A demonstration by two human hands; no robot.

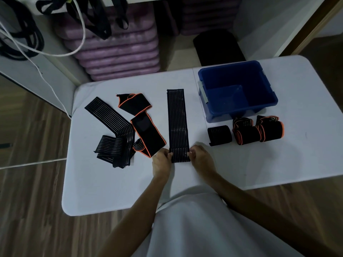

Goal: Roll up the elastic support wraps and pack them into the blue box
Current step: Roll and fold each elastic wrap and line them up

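Two unrolled wraps lie at the left of the white table [111, 191]: a striped black wrap [113, 127], partly folded, and an orange-edged wrap [144, 127] just beside it. At centre, a flat striped wrap [177, 119] runs from near to far; the left hand [161, 162] and right hand [199, 156] pinch its near corners. Right of it, three rolled wraps [246, 133] sit in a row just near the blue box [237, 89], which stands at the far right.

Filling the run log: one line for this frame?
phase: start roll | left hand + right hand: pinching near end of flat striped wrap | blue box: empty | rolled wraps beside box
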